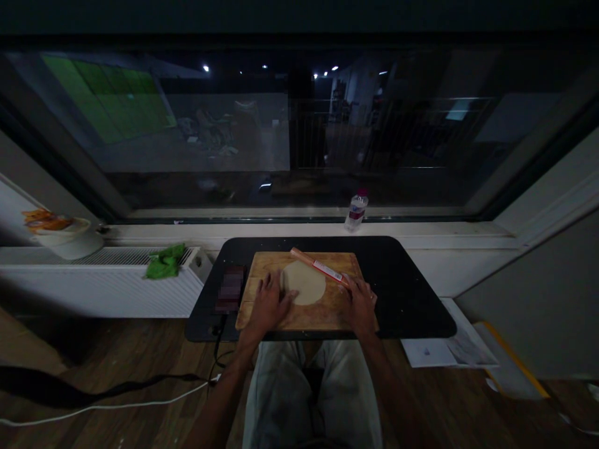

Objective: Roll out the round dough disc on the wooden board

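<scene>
A flat round of dough [306, 285] lies on a wooden board [304, 320] in front of me. My left hand [271, 299] rests at the left edge of the dough, fingers spread and thumb on its surface. At the right, my right hand [358, 299] is closed around one end of a wooden rolling pin [314, 262] that bears a printed label. The pin slants up to the left across the dough's upper right edge, its far end near the board's back edge.
The board sits on a black table [397, 293]. Left of it lies a dark phone-like object [231, 288] with a cable. A water bottle [357, 212] stands on the windowsill. A green cloth [166, 260] and a white bowl [63, 240] are on the radiator [154, 296].
</scene>
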Demonstrator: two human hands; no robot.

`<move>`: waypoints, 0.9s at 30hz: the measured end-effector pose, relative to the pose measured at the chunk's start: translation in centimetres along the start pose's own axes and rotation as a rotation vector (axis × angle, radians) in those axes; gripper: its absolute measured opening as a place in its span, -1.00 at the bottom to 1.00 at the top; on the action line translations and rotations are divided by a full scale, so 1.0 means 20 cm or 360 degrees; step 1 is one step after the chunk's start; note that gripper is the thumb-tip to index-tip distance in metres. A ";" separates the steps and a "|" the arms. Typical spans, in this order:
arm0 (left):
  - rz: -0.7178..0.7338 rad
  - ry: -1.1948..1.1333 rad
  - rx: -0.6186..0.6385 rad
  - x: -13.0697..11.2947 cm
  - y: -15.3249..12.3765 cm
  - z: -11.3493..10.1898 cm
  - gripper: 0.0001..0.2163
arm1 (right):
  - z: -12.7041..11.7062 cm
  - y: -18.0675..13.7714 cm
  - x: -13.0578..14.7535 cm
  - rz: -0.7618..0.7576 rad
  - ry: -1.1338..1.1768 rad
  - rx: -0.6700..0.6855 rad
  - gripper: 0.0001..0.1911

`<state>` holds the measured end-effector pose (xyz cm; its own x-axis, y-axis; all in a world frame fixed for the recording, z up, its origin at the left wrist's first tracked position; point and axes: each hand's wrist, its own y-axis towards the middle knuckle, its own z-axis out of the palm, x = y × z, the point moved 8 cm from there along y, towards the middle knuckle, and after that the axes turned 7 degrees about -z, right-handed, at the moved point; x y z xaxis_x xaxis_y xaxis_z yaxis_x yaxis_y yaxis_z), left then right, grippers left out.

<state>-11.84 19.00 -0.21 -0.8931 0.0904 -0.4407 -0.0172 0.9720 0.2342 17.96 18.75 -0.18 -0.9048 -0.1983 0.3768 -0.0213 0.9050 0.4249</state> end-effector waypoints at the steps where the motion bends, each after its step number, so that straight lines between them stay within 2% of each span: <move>1: 0.0005 -0.0032 0.0007 -0.01 0.01 0.01 -0.29 | 0.00 0.00 0.00 0.0001 0.0000 -0.0008 -0.53; 7: 0.0022 -0.0123 -0.0017 -0.09 0.07 0.07 -0.35 | -0.01 -0.01 -0.01 0.0034 0.0013 -0.0032 -0.52; 12: 0.0138 -0.0100 0.0115 -0.20 0.16 0.12 -0.35 | -0.01 -0.01 -0.03 0.0058 0.0139 -0.0091 -0.51; 19: 0.0125 0.0094 0.0337 -0.46 0.20 0.20 -0.27 | -0.03 -0.02 -0.08 0.0131 0.0234 -0.0291 -0.47; 23: 0.0234 0.0214 0.0403 -0.64 0.20 0.26 -0.30 | -0.04 -0.03 -0.08 0.0163 0.0228 -0.0312 -0.45; 27: 0.0344 0.0307 0.0415 -0.71 0.20 0.30 -0.35 | -0.04 -0.03 -0.09 0.0178 0.0238 -0.0320 -0.44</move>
<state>3.50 22.93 1.75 -0.9322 0.2807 -0.2285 0.2731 0.9598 0.0648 19.85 18.24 -0.51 -0.8235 -0.1680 0.5419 0.1737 0.8346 0.5228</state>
